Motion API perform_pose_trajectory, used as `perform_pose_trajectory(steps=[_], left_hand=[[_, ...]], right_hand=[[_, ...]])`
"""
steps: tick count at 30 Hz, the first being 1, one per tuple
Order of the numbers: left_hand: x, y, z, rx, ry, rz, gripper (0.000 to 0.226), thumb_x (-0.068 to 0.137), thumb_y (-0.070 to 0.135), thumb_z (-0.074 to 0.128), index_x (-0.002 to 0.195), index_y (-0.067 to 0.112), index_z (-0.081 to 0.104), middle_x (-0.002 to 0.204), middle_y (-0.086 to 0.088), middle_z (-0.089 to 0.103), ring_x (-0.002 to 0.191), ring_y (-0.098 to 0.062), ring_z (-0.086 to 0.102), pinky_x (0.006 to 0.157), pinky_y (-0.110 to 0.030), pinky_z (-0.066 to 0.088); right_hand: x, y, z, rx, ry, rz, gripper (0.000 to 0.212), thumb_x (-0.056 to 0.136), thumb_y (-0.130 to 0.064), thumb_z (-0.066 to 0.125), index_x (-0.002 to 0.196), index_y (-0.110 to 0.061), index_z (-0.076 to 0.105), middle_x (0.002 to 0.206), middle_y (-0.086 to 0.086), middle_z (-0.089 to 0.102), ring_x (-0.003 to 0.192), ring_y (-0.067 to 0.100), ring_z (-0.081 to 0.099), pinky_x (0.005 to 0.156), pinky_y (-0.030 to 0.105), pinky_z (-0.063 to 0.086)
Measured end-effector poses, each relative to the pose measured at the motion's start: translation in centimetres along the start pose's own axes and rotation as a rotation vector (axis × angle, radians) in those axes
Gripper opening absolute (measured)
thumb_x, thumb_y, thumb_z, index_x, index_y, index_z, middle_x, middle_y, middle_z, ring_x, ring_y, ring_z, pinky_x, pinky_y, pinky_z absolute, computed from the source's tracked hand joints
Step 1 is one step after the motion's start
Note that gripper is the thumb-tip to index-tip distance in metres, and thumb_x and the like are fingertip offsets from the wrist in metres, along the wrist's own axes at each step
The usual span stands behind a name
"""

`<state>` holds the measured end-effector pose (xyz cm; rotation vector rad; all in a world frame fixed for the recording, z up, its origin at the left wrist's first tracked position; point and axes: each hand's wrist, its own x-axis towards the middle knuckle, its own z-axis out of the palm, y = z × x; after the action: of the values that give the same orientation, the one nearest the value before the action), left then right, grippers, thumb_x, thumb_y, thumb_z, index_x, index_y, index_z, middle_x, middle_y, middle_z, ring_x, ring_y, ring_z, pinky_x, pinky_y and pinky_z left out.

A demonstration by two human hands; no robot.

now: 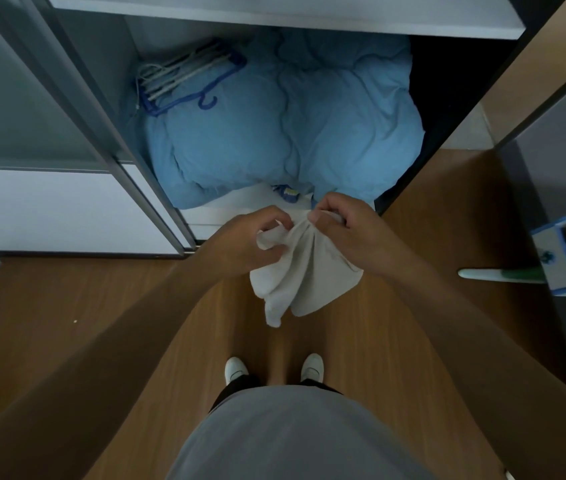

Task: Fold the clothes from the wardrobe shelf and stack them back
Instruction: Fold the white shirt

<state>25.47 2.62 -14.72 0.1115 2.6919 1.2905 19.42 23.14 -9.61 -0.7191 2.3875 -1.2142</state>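
Standing before the wardrobe shelf (212, 213), the left hand (250, 237) and right hand (347, 233) both pinch a bunched white cloth (298, 282) hanging above the floor (101, 306).

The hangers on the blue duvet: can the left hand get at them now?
Probably yes, once freed: the hangers lie uncovered on the duvet with nothing in front. But the left hand and right hand both grip the cloth.

White cloth (304, 275), light-blue duvet (285, 133), blue hanger (201, 95)
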Motion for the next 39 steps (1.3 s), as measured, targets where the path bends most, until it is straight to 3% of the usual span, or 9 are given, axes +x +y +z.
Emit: perform_pose_trajectory(steps=[6,13,19,21,25,31,33,37,39], left_hand=[[-0.4,-0.7,1.5,0.008,0.015,0.02,0.035,0.082,0.035,0.08,0.111,0.023,0.066,0.109,0.012,0.06,0.1,-0.002,0.05,0.085,-0.008,0.038],[0.1,-1.3,4.2,0.293,0.156,-0.047,0.051,0.084,0.056,0.062,0.114,0.016,0.068,0.121,-0.005,0.067,0.113,-0.024,0.056,0.097,-0.039,0.042],[-0.2,-2.0,3.1,0.326,0.351,-0.006,0.025,0.08,0.015,0.052,0.077,0.0,0.072,0.078,-0.012,0.069,0.078,-0.028,0.062,0.077,-0.036,0.049],[-0.4,-2.8,1.9,0.232,0.405,-0.042,0.02,0.083,0.004,0.055,0.077,-0.002,0.074,0.079,-0.014,0.07,0.078,-0.028,0.06,0.074,-0.036,0.049],[-0.6,-3.1,0.5,-0.001,0.311,-0.212,0.019,0.092,-0.002,0.054,0.089,-0.006,0.072,0.096,-0.022,0.068,0.088,-0.029,0.059,0.077,-0.039,0.05],[-1.5,-0.5,-0.5,-0.306,-0.037,-0.073,0.03,0.097,0.019,0.051,0.124,0.012,0.064,0.131,-0.001,0.062,0.118,-0.017,0.058,0.097,-0.031,0.049],[-1.1,0.3,0.0,-0.204,-0.065,-0.078,0.034,0.09,0.034,0.064,0.123,0.025,0.059,0.124,0.006,0.061,0.109,-0.009,0.059,0.09,-0.024,0.049],[-0.1,-0.7,0.7,0.046,-0.035,-0.062,0.033,0.083,0.01,0.073,0.114,0.01,0.063,0.105,-0.004,0.059,0.096,-0.019,0.055,0.081,-0.028,0.042],[0.0,-1.7,0.3,0.076,-0.028,-0.003,0.022,0.079,0.003,0.07,0.101,0.005,0.067,0.096,-0.005,0.058,0.089,-0.019,0.054,0.076,-0.027,0.039]], right_hand=[[0.1,-0.7,-0.4,0.019,0.006,-0.01,0.024,0.099,-0.026,0.06,0.09,-0.004,0.062,0.077,0.001,0.056,0.064,0.0,0.046,0.06,0.012,0.036],[0.6,-1.6,-0.5,-0.003,0.065,-0.018,0.02,0.095,-0.023,0.065,0.084,-0.007,0.063,0.073,-0.005,0.057,0.063,-0.001,0.048,0.059,0.01,0.038],[0.5,-1.5,-1.2,-0.015,0.045,0.048,0.029,0.089,-0.029,0.073,0.08,-0.003,0.063,0.068,-0.004,0.051,0.054,-0.003,0.044,0.051,0.009,0.033],[0.3,-1.3,-1.6,-0.022,-0.044,0.058,0.03,0.089,-0.03,0.074,0.079,-0.004,0.063,0.072,-0.003,0.054,0.057,-0.003,0.044,0.053,0.009,0.033],[0.1,-1.3,-2.1,0.005,-0.153,0.044,0.027,0.091,-0.028,0.071,0.076,-0.008,0.06,0.074,-0.01,0.056,0.064,-0.005,0.048,0.06,0.01,0.035],[0.9,-1.8,-1.4,0.034,-0.089,0.027,0.025,0.096,-0.024,0.064,0.079,-0.006,0.057,0.076,0.001,0.054,0.066,0.003,0.045,0.06,0.016,0.035],[1.2,-2.2,-0.8,0.04,-0.058,0.033,0.027,0.096,-0.022,0.063,0.074,-0.011,0.053,0.068,-0.006,0.048,0.057,-0.001,0.04,0.055,0.012,0.032],[1.3,-2.6,-0.7,0.026,-0.066,0.034,0.03,0.095,-0.02,0.065,0.069,-0.015,0.052,0.069,0.002,0.053,0.061,0.006,0.046,0.06,0.018,0.035],[1.1,-2.5,-1.0,0.016,-0.099,0.037,0.03,0.094,-0.02,0.067,0.068,-0.015,0.053,0.08,0.011,0.064,0.079,0.019,0.062,0.07,0.025,0.041]])
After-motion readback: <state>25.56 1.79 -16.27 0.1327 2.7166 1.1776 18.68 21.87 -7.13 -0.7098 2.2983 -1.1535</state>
